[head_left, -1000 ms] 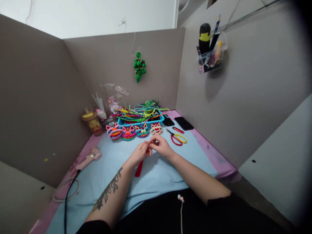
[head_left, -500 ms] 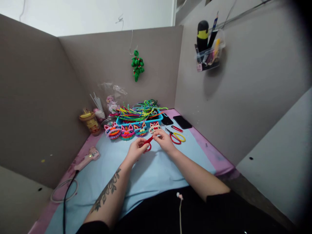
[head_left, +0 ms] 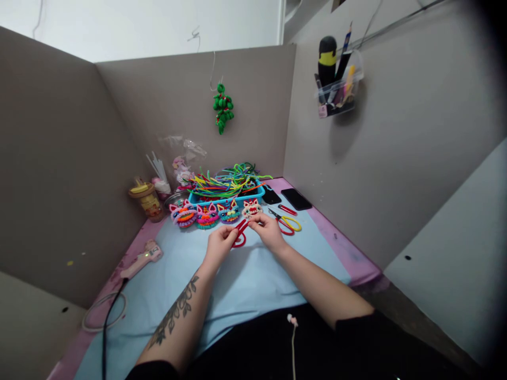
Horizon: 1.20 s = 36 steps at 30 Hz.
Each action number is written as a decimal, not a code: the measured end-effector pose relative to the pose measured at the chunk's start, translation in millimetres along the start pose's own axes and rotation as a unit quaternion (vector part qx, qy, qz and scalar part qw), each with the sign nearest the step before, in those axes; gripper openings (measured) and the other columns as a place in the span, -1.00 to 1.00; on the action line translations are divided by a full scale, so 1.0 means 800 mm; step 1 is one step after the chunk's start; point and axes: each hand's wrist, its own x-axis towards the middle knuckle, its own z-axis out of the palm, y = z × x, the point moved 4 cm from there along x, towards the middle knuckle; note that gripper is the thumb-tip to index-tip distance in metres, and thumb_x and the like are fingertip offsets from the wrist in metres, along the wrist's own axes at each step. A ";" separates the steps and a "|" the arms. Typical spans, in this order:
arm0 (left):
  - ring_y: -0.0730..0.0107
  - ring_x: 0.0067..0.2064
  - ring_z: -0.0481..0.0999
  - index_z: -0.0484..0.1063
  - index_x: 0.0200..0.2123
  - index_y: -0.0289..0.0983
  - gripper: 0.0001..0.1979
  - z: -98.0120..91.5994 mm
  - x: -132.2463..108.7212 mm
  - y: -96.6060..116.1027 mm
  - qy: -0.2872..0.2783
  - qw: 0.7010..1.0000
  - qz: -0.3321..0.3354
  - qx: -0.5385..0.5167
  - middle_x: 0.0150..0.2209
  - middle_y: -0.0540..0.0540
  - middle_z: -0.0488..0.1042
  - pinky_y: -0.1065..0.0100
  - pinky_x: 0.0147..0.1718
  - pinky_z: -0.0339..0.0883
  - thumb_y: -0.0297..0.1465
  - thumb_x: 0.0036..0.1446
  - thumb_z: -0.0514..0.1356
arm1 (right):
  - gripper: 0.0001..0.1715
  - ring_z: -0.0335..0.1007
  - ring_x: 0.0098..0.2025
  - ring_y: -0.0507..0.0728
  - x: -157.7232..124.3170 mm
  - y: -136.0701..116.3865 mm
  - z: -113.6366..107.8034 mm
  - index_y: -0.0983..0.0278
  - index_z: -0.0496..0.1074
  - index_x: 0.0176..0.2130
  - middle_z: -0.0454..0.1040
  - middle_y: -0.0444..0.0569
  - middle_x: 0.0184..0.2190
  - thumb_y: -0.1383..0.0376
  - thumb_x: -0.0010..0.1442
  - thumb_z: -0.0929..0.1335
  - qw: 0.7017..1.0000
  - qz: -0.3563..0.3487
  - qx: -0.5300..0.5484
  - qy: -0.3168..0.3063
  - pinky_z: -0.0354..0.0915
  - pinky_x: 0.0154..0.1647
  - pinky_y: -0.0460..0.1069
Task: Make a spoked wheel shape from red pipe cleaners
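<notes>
A red pipe cleaner, bent with a round loop hanging below and two prongs pointing up, is pinched in my left hand. The fingers of my right hand are pinched together at the tip of the red prongs. Both hands are above the blue cloth. Just beyond them stands a row of small fuzzy animal heads: a purple and orange one, a pink one, a teal one and a cream one.
Behind the heads sits a blue basket full of coloured pipe cleaners. Red and yellow scissors and phones, including a black phone, lie right. A pink glue gun with a black cord lies left, near a yellow cup.
The red prongs have spread apart, so a gap shows between them at the left fingertips. Both hands stay in nearly the same place, and the view has shifted slightly.
</notes>
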 end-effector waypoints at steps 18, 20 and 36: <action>0.45 -0.56 0.35 0.55 -0.33 -0.33 -0.67 0.011 -0.006 0.005 -0.053 0.996 0.024 0.062 -0.62 0.00 0.39 0.43 -0.51 0.19 -0.18 0.03 0.16 | -0.70 0.16 -0.55 -0.02 0.004 0.013 0.011 0.25 0.38 -0.39 0.35 -0.17 -0.53 0.13 -0.09 0.44 0.995 0.063 0.076 -0.017 0.15 -0.54 -0.09; 0.47 -0.57 0.34 0.54 -0.33 -0.33 -0.66 0.013 -0.007 0.005 -0.063 0.997 0.013 0.047 -0.62 0.01 0.39 0.44 -0.52 0.20 -0.17 0.03 0.17 | -0.69 0.09 -0.61 -0.05 0.005 0.016 0.011 0.26 0.42 -0.38 0.33 -0.20 -0.58 0.12 -0.10 0.44 0.991 0.087 0.095 -0.039 0.06 -0.61 -0.11; 0.31 -0.32 0.50 0.48 -0.15 -0.36 -0.50 0.003 -0.003 0.001 -0.192 0.976 -0.084 -0.062 -0.32 -0.18 0.55 0.36 -0.33 0.32 -0.05 0.03 0.18 | -0.68 0.00 -0.66 -0.08 0.018 0.022 -0.014 0.26 0.28 -0.53 0.19 -0.26 -0.66 0.11 -0.10 0.41 0.990 0.098 0.101 -0.032 -0.03 -0.63 -0.11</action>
